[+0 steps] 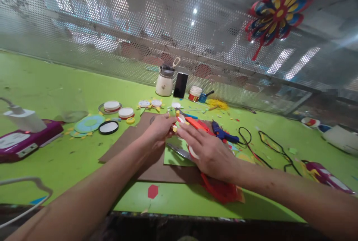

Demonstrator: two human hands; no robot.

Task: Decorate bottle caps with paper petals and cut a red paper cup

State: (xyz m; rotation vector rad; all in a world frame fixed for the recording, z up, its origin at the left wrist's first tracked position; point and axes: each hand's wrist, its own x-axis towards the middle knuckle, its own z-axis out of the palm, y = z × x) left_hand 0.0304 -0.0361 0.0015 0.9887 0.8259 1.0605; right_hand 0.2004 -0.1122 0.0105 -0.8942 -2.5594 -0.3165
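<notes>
My left hand [160, 126] is closed around the edge of a small paper craft piece [179, 120], with white, red, yellow and green parts. Much of this piece is hidden by my fingers. From the other side, my right hand [208, 149] reaches over with its fingers stretched out, their tips at the piece. Below my right palm, a scissors blade [179, 151] shows above a sheet of green paper [170, 159]. The green sheet lies on brown cardboard [151, 172]. Just beyond my right fingers is an orange-red cutter [197, 123].
A blue glue gun [223, 133] with a black cord lies to the right. White-topped lids [126, 113] and paper flowers [89, 124] are on the left, near a purple power strip [36, 140]. A white jar [164, 82] and a phone [181, 84] stand at the back.
</notes>
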